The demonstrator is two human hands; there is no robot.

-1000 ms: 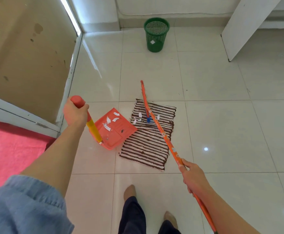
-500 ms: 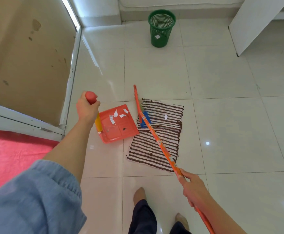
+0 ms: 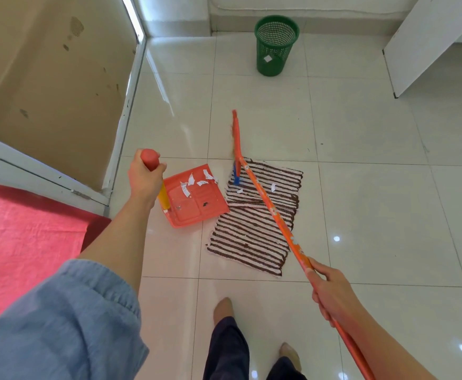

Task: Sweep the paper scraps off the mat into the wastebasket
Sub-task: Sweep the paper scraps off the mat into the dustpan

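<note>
A brown-and-white striped mat (image 3: 254,231) lies on the tiled floor, its far part creased. Two white paper scraps (image 3: 273,187) rest on its far end. An orange dustpan (image 3: 197,201) sits against the mat's left edge with several scraps in it. My left hand (image 3: 145,179) grips the dustpan's upright red-topped handle. My right hand (image 3: 331,292) holds the orange broom (image 3: 268,207) by its long stick; the broom head stands edge-on over the mat's far left corner. The green mesh wastebasket (image 3: 276,45) stands far off by the back wall.
An open door (image 3: 59,86) and its frame stand to the left, with a red carpet (image 3: 27,237) behind the threshold. A white panel (image 3: 427,42) leans at the right. My two bare feet (image 3: 224,308) are on the tiles just short of the mat.
The broom head has swung left across the mat's far end toward the dustpan. More scraps now lie in the dustpan and fewer on the mat. The dustpan has turned squarer to the mat's edge.
</note>
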